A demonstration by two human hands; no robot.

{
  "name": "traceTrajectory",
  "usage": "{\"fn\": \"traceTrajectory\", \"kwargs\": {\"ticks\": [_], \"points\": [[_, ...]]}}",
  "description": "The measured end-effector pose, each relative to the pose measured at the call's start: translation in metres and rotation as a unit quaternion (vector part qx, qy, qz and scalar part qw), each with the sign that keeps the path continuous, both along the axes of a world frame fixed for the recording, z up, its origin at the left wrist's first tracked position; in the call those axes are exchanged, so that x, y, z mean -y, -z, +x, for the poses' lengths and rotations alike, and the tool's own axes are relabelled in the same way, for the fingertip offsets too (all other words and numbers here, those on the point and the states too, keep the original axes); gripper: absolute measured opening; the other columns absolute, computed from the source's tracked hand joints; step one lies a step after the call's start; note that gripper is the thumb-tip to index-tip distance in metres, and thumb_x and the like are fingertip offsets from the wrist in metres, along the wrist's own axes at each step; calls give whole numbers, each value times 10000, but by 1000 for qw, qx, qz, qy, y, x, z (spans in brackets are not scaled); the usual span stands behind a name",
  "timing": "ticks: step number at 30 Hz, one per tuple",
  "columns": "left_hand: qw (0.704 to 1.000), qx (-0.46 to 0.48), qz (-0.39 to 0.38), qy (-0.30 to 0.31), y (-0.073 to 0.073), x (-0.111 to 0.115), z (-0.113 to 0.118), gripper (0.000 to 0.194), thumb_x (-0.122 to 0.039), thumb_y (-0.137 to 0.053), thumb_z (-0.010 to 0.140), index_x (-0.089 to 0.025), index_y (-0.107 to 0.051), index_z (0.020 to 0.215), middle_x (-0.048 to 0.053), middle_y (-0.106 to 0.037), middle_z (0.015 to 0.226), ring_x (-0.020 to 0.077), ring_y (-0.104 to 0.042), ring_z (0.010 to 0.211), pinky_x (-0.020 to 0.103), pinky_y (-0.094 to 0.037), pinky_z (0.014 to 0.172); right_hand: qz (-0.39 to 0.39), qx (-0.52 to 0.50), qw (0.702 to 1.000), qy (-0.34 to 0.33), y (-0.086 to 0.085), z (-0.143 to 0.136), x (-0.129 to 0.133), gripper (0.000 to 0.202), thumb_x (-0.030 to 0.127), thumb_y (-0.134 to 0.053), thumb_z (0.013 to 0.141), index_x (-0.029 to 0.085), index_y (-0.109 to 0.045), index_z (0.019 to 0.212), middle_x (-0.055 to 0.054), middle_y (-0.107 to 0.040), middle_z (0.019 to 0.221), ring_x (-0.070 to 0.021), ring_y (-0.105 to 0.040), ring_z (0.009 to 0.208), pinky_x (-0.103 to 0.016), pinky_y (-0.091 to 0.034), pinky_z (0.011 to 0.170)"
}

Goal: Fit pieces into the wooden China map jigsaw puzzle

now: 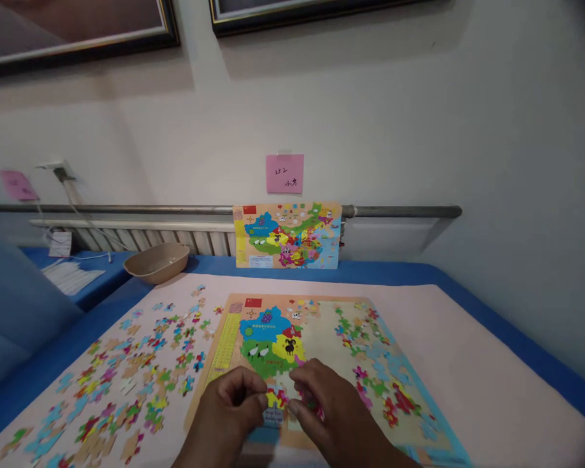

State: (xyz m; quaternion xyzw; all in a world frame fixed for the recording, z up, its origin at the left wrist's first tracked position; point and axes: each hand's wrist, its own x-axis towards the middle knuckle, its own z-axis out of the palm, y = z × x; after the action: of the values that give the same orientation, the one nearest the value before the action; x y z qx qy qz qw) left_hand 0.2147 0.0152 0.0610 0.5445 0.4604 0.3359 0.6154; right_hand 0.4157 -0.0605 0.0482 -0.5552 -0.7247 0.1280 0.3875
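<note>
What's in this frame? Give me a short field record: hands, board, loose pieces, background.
left hand: pinching a puzzle piece over the board
right hand: fingertips on the same piece
puzzle board: upper left part assembled, middle bare
loose pieces: scattered on the pink cloth left of the board; more lie on the board's right side
reference picture: leaning against the wall
bowl: far left, beside the radiator

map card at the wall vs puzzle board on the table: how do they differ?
The map card stands upright against the wall; the puzzle board lies flat. The map card's picture is complete; the puzzle board is only partly filled, mostly at its upper left. Both show the same coloured map with a red flag.
</note>
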Motion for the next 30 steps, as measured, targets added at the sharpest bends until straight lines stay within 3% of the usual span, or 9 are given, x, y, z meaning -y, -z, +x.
{"fn": "traceTrajectory", "kwargs": {"ticks": [4, 11, 18, 25, 30], "points": [[998, 57, -32, 0, 0, 8, 2, 264, -376, -787, 614, -156, -677, 707, -27, -519, 538, 98, -391, 499, 239, -270, 532, 14, 10, 999, -34, 6, -3, -3, 243, 131, -581, 961, 257, -566, 1169, -32, -675, 985, -235, -632, 930, -359, -492, 777], [998, 31, -41, -19, -6, 7, 0, 287, -406, -781, 538, -162, -669, 640, -18, -525, 553, 99, -376, 514, 236, -296, 527, 12, 11, 997, -78, 10, -8, -3, 309, 130, -608, 945, 272, -554, 1215, -31, -692, 1050, -225, -633, 925, -340, -483, 748], [999, 30, -17, -15, -3, 8, -4, 314, -437, -766, 563, -160, -674, 679, -16, -541, 556, 107, -407, 507, 237, -290, 506, 18, -7, 998, -63, 0, -12, -3, 86, 206, -542, 1037, 233, -616, 1069, -26, -687, 941, -206, -623, 875, -327, -443, 741], [999, 40, -29, 5, 3, 11, -5, 313, -435, -777, 605, -172, -622, 674, -23, -516, 531, 101, -377, 495, 232, -323, 519, -46, -116, 991, -43, -4, -18, 2, 156, 178, -517, 946, 220, -664, 979, -14, -663, 882, -165, -597, 767, -300, -424, 697], [999, 51, -2, 9, 7, 16, -6, 288, -381, -800, 649, -166, -608, 655, -29, -502, 557, 92, -353, 530, 222, -286, 529, -110, -234, 966, -24, -4, -24, 3, 150, 232, -541, 897, 212, -684, 934, -18, -685, 856, -184, -627, 790, -307, -459, 726]]}}
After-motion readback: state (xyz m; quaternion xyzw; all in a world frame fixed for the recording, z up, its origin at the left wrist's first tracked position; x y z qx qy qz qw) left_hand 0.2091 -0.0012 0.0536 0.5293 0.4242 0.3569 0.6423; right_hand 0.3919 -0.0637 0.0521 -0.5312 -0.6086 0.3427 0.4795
